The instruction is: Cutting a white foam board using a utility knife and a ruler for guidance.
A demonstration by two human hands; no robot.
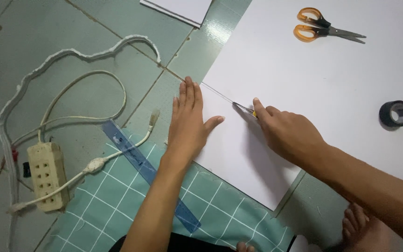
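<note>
While the white sheet (pixel 332 88) at frame centre is pinned flat by the open, empty left hand (pixel 188 122), the craft knife (pixel 244 108), clenched in the right hand (pixel 289 133), is best drawn steadily along the cut line, clear of the thumb.

1. The left hand (pixel 188 122) is bare, with no glove, no ring and no bracelet on it.
2. The left forearm is also bare up to the lower edge of the picture; no sleeve shows and no watch is on the wrist.
3. The right hand (pixel 288 133) is bare too, and no ring can be seen on its fingers.
4. The right forearm has no sleeve and no band on the wrist.
5. The fingernails of the left hand are short and have no polish.
6. The bare foot (pixel 362 228) at the lower right has no sock and no shoe; its toes are visible.
7. A dark piece of clothing (pixel 183 243) shows at the bottom edge; its kind I cannot tell.
</note>
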